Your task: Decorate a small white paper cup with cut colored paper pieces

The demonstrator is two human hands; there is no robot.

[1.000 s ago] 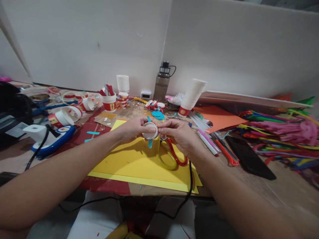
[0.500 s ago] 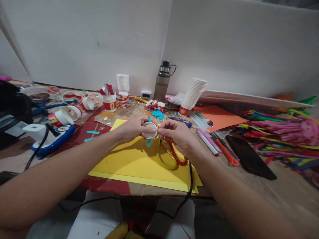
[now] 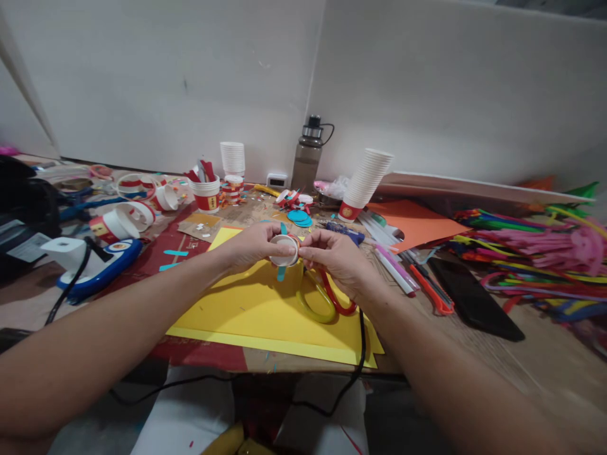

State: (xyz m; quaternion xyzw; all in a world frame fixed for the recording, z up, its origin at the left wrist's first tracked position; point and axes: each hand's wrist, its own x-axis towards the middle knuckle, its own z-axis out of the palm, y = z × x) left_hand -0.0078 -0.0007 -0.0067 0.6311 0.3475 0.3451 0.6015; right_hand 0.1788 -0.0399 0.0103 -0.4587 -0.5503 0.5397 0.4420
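The left hand (image 3: 256, 245) still grips the paper cup (image 3: 281, 254), while the right hand (image 3: 337, 258) has shifted slightly, pinching its side, suggesting work there continues.

- It's a craft workshop I'm standing in: one crowded desk (image 3: 535, 370) before plain white panels (image 3: 190, 82).
- Yellow paper (image 3: 232, 316), scissors (image 3: 349, 310) and an orange-red cutter (image 3: 432, 292) lie on it.
- Paper cups (image 3: 368, 183) stand stacked near the back.
- Bright strands (image 3: 545, 245) heap up rightward, probably pipe cleaners, though blurred.
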